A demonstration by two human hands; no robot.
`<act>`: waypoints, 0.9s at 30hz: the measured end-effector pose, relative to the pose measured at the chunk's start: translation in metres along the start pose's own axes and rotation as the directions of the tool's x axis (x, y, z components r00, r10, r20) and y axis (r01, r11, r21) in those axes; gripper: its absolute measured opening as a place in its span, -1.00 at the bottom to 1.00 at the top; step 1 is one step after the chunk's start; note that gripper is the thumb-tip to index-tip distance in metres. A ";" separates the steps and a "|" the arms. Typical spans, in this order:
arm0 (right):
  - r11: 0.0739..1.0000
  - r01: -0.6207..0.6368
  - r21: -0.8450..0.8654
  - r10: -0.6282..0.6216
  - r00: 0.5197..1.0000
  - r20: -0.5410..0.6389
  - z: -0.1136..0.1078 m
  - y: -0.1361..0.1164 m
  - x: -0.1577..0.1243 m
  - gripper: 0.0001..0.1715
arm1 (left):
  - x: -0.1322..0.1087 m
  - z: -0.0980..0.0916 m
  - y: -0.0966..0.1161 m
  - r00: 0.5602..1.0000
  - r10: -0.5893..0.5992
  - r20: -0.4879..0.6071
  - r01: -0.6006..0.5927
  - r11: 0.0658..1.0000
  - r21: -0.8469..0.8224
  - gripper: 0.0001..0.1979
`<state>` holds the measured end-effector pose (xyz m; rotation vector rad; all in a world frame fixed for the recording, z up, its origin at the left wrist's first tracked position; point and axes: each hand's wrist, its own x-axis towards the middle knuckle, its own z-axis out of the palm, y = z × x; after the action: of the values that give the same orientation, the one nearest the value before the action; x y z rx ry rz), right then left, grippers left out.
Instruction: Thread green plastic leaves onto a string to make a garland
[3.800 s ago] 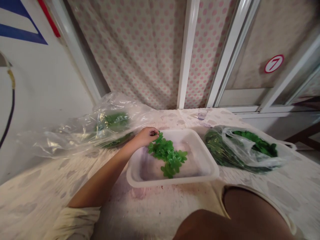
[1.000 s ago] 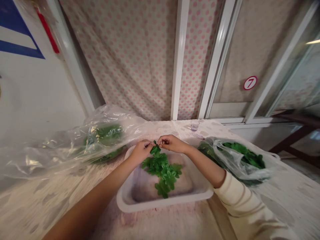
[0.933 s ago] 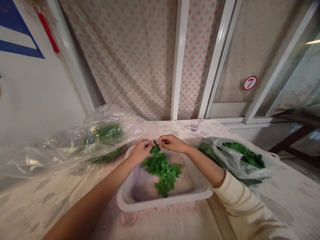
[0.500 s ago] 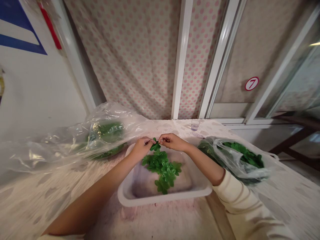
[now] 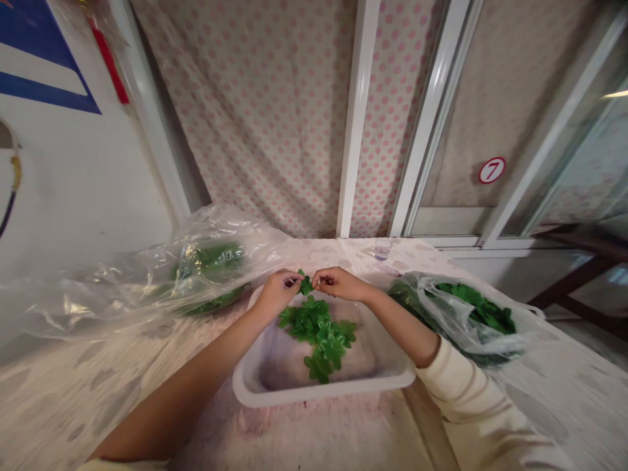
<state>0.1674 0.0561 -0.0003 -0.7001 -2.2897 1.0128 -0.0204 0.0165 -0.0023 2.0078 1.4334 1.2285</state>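
Observation:
Between both hands, above the far side of a white plastic tub (image 5: 324,392), is a small green leaf cluster (image 5: 305,285) that looks artificial. My left hand (image 5: 279,288) pinches it from the left with closed fingers. My right hand (image 5: 338,284) has its fingertips pinched together at the cluster's right edge; whether they grip a leaf or something tiny is too small to make out. Below the hands, several similar green leaf clusters (image 5: 318,333) lie in a loose heap on the tub's floor.
At the left lies a large clear plastic bag (image 5: 220,226) with green pieces inside. An open plastic bag (image 5: 441,314) of green leaves stands at the right. Behind the tub is a small clear cup (image 5: 383,248) on the patterned tablecloth (image 5: 103,392). A curtained window frame (image 5: 358,131) rises behind.
The view has shifted slightly. My hands stay over the tub's far side, with the right fingers slightly changed in pose at the leaf cluster. The heap in the tub looks the same.

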 end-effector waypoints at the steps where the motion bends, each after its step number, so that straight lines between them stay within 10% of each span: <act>1: 1.000 -0.002 -0.001 0.002 1.000 0.006 0.000 0.000 0.000 -0.89 | 0.000 0.000 0.000 1.000 -0.005 0.006 0.005 1.000 -0.005 -0.80; 27: 0.996 -0.045 -0.074 0.055 0.989 0.137 -0.001 0.002 -0.003 -0.85 | 0.000 0.003 -0.010 0.994 -0.086 0.063 0.093 0.990 -0.107 -0.78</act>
<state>0.1704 0.0564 -0.0021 -0.7404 -2.4494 1.0374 -0.0238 0.0211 -0.0114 1.8706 1.3818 1.1745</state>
